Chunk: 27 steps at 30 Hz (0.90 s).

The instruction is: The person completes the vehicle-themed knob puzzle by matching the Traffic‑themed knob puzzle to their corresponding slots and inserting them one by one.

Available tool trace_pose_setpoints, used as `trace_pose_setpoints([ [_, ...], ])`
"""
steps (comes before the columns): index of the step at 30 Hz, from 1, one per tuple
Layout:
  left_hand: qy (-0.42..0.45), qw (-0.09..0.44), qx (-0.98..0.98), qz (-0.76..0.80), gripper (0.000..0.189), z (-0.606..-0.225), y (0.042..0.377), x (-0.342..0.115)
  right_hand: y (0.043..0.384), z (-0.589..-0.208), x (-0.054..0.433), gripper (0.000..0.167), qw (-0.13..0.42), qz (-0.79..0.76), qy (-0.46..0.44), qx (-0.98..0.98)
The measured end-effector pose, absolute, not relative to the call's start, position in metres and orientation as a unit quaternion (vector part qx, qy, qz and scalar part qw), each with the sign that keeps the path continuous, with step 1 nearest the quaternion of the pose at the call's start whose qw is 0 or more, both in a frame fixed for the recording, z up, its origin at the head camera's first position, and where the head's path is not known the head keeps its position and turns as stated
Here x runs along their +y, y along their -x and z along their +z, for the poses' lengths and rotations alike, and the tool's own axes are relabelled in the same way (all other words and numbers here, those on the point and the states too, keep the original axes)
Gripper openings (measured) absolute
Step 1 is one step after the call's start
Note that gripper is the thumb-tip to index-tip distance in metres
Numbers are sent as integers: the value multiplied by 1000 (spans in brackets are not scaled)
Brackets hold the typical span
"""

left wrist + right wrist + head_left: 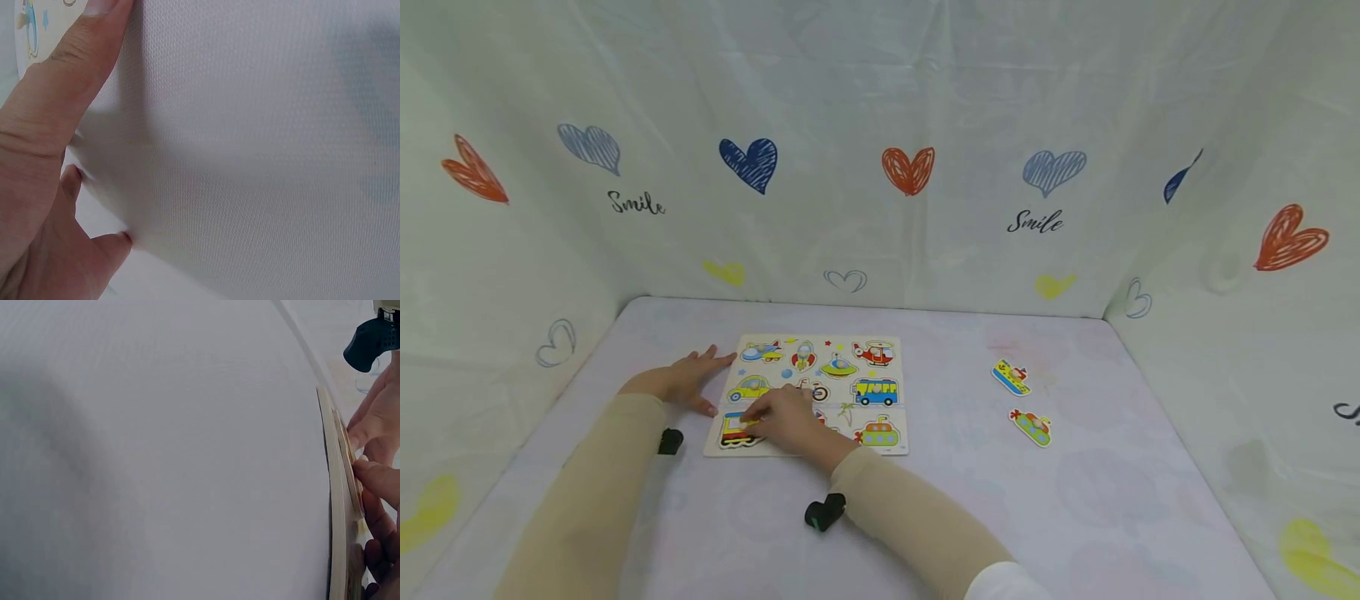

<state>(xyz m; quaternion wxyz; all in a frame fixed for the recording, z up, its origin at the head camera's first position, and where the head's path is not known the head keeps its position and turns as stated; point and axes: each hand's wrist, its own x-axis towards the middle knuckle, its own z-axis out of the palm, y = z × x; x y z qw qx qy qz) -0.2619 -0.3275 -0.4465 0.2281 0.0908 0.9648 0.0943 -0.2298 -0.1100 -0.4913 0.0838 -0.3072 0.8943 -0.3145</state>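
Note:
A wooden knob puzzle board (pixel 842 410) with vehicle pictures lies on the table. At its lower left corner, my right hand (pixel 790 419) pinches the small knob of a red, yellow and blue train puzzle piece (pixel 735 428). In the right wrist view the piece (pixel 342 447) sits at the board's (pixel 337 537) face, with thumb and fingers at its knob. My left hand (pixel 685 379) has its fingers spread at the board's left edge; the left wrist view shows its thumb (pixel 75 69) beside the board. Part of the bottom row is hidden behind my right hand.
To the right of the board lie a boat piece (pixel 1011 377) and a green submarine piece (pixel 1032 427), both loose on the table (pixel 955 517). A white curtain (pixel 842 225) printed with hearts stands around the back and sides. Dark wrist devices (pixel 825 512) hang at both wrists.

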Motion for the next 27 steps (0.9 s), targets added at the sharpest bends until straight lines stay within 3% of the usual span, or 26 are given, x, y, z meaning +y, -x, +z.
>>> trace_pose_setpoints([
  [27, -95, 223, 966, 94, 105, -445, 259, -326, 226, -491, -110, 17, 70, -313, 304, 897],
])
